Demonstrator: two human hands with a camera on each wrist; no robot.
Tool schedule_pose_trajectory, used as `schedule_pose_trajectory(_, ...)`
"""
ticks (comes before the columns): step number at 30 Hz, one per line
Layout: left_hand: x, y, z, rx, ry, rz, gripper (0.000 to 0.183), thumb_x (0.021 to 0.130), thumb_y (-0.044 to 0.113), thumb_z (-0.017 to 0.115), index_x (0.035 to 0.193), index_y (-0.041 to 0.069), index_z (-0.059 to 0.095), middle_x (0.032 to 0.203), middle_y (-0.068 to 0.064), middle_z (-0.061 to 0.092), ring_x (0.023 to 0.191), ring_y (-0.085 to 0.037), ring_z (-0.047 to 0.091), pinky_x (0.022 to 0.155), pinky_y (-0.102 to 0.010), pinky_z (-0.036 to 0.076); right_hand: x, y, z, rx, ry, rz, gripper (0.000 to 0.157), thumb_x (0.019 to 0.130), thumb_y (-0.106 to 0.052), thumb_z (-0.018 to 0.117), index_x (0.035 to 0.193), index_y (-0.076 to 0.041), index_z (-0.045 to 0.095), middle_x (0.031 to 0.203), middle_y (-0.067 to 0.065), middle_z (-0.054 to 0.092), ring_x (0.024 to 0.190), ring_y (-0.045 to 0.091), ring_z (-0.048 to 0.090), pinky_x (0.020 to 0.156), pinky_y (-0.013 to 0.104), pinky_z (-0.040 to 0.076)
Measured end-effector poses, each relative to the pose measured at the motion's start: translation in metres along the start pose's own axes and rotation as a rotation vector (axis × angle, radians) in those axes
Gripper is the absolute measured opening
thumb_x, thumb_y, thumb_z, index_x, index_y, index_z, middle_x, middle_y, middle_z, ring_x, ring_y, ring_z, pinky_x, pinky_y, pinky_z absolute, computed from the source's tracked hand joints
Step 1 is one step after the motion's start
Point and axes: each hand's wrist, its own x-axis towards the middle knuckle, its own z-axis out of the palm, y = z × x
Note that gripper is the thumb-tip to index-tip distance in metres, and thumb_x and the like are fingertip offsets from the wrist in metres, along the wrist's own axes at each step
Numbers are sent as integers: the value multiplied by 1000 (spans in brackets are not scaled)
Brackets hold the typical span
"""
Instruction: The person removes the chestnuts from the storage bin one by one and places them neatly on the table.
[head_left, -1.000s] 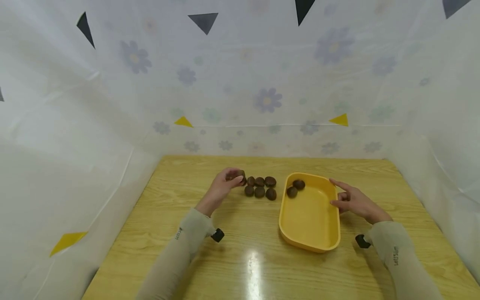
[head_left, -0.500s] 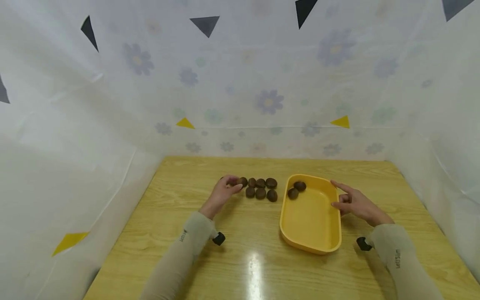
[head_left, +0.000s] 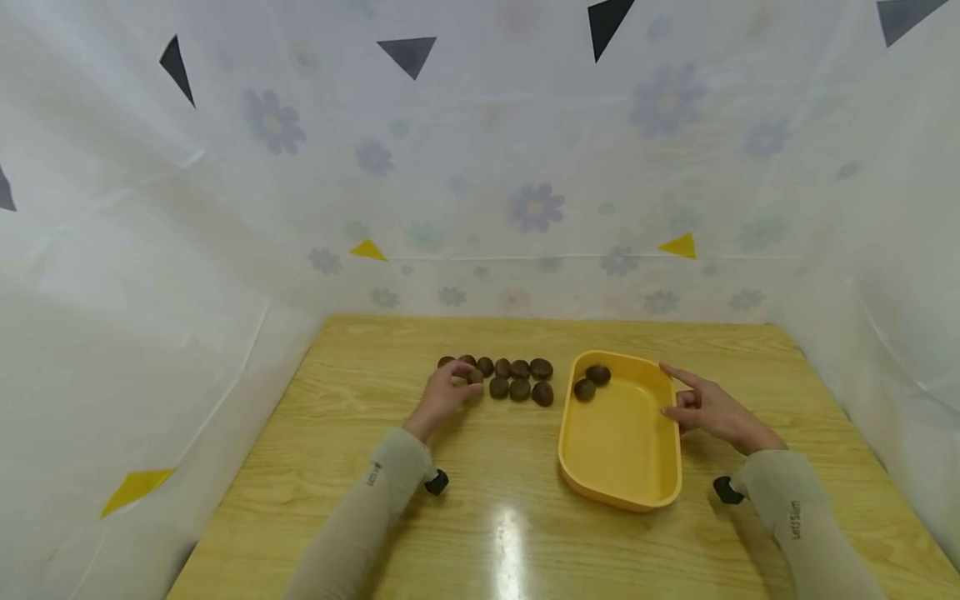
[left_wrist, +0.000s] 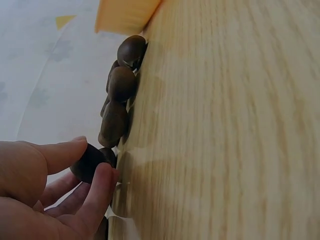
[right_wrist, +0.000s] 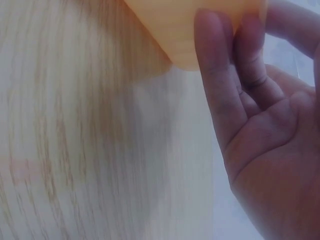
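Observation:
My left hand (head_left: pixel 442 396) pinches a brown chestnut (left_wrist: pixel 86 165) between thumb and fingers, at the left end of the front row. Beyond the hand runs a back row of several chestnuts, its leftmost chestnut (head_left: pixel 446 362) partly covered by the fingers. Right of the held one, the front row has a chestnut (head_left: pixel 498 387), a middle chestnut (head_left: pixel 519 389) and a larger chestnut (head_left: pixel 542 393). My right hand (head_left: pixel 716 411) holds the right wall of a yellow plastic tub (head_left: pixel 618 502), thumb at the rim and fingers outside. Two chestnuts (head_left: pixel 597 375) lie in the tub's far left corner.
The wooden table (head_left: pixel 465 533) carries both rows and the tub. White flower-printed sheeting (head_left: pixel 450 192) hangs behind it and along both sides. Black cameras sit at both wrists, the left camera (head_left: pixel 437 482) close over the tabletop.
My left hand has come down from the back row's left end and toward the front row. A chestnut now lies in the back row where the hand was. The right hand and tub have stayed put.

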Motion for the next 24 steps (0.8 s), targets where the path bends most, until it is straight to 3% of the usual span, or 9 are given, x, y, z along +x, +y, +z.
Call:
schedule_pose_trajectory(8, 2, 0, 6, 83, 51, 40, 34, 95, 16, 78, 125, 4, 67, 126, -17, 65, 101, -25, 62, 89, -43, 54, 0, 1, 0, 5, 4, 12, 92, 103, -22, 68, 168, -12, 4, 84, 16, 65, 80, 28, 72, 79, 37, 63)
schedule_pose_trajectory(15, 2, 2, 10, 94, 74, 50, 33, 93, 13, 79, 122, 4, 68, 124, -18, 65, 89, -22, 61, 83, -40, 54, 0, 1, 0, 7, 8, 8, 91, 103, -22, 68, 168, -12, 5, 83, 16, 64, 78, 27, 71, 78, 37, 63)
schedule_pose_trajectory(24, 3, 2, 15, 173, 135, 59, 34, 90, 14, 82, 120, 3, 70, 120, -16, 68, 89, -23, 59, 86, -43, 53, 0, 1, 0, 2, 6, -2, 90, 103, -22, 67, 168, -10, 5, 81, 15, 64, 78, 27, 71, 79, 37, 63)
